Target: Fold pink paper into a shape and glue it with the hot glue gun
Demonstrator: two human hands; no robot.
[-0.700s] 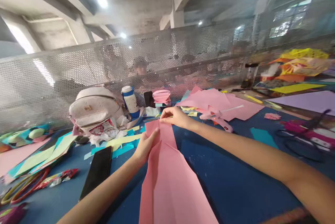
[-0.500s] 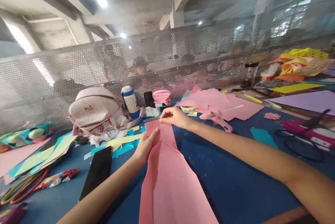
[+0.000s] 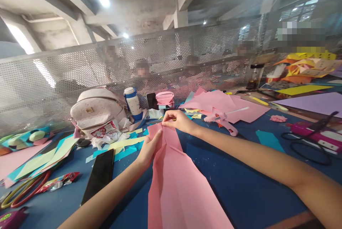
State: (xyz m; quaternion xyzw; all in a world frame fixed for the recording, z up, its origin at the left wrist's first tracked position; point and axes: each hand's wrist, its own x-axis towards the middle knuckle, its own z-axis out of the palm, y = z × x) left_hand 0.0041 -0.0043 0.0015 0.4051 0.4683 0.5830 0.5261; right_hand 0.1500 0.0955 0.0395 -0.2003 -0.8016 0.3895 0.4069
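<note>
A long folded sheet of pink paper (image 3: 184,186) stretches from the near edge of the view up to both hands. My left hand (image 3: 150,147) grips its left side, thumb on top and the other fingers hidden behind the paper. At the far end, my right hand (image 3: 179,120) pinches the paper's top edge between thumb and fingers. Creases run down the sheet, and its left side is folded up. Right of my right hand lies a pink glue gun (image 3: 221,119), beside a pile of pink sheets (image 3: 229,105).
A black phone (image 3: 98,175) lies left of the paper, near coloured scraps (image 3: 128,150). A pale backpack (image 3: 97,109) and a bottle (image 3: 133,103) stand before the perforated metal screen (image 3: 165,54). A purple device with a black cable (image 3: 315,134) is at right.
The near part of the pink paper has shifted slightly to the right. Both hands keep their hold at almost the same spots. Someone's head has appeared at the far right.
</note>
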